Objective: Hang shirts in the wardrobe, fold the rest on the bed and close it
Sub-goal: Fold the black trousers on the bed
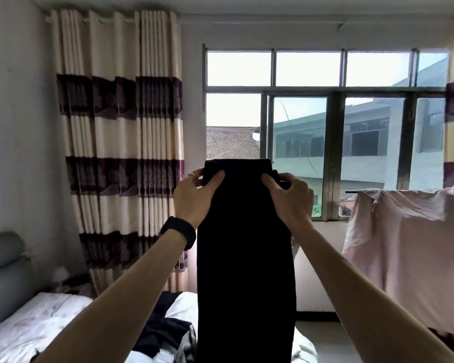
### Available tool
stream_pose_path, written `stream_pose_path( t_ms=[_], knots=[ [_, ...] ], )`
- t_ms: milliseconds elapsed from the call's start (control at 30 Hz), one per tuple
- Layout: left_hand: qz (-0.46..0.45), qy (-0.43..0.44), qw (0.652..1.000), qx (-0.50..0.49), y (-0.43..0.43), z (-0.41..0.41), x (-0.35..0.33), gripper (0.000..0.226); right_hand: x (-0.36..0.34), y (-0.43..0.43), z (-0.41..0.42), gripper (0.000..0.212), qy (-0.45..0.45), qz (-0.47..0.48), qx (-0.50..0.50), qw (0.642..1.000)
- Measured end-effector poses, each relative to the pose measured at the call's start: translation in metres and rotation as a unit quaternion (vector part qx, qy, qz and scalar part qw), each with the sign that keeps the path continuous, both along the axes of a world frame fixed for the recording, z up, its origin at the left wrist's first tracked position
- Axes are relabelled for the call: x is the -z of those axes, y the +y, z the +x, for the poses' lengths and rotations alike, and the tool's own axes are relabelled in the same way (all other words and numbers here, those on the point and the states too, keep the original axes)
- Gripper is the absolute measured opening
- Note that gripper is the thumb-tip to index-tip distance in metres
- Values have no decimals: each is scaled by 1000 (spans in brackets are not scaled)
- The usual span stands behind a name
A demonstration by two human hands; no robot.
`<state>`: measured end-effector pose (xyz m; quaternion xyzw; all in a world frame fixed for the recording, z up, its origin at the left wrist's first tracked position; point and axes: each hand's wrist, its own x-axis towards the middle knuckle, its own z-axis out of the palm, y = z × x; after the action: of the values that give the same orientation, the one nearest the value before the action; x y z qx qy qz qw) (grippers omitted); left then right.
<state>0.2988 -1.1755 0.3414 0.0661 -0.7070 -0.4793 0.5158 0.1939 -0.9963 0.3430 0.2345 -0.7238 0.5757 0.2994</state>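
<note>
Head view: left hand point(194, 195) and right hand point(290, 196) each pinch a top corner of black trousers point(245, 258) held up over the bed point(24, 331); soft, light, limp cloth, best gripped at waistband.

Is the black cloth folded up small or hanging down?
Hanging down. The left hand and right hand hold the black cloth up by its top edge.

Cream curtain point(116, 153) with purple bands hangs left of the window point(325, 89). Pink sheet point(409, 247) draped over a rail at right. Outside: tiled roof point(228, 145), grey-green building point(364, 142).
</note>
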Motion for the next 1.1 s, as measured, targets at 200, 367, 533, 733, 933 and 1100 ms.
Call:
stream_pose_path(
  t_ms=[200, 367, 533, 733, 933, 1100],
  knots=[
    [-14, 26, 1000, -11, 44, 38, -32, 22, -29, 46, 36, 41, 2, -11, -10, 1000],
    [-1, 30, 999, -21, 75, 72, -52, 51, -54, 82, 69, 59, -19, -5, -34, 999],
    [35, -10, 999, 28, 81, 90, -56, 54, -58, 99, 76, 46, -31, 34, -56, 997],
    [60, -104, 993, 1, 48, 54, 1, 42, -3, 69, 37, 56, -56, 126, -53, 989],
    [117, -211, 970, 36, 2, -1, 148, 37, 153, 25, -23, 43, -134, 212, -87, 964],
    [181, -305, 931, 82, -37, -32, 306, 21, 315, -10, -54, 24, -210, 246, -114, 939]
  ],
)
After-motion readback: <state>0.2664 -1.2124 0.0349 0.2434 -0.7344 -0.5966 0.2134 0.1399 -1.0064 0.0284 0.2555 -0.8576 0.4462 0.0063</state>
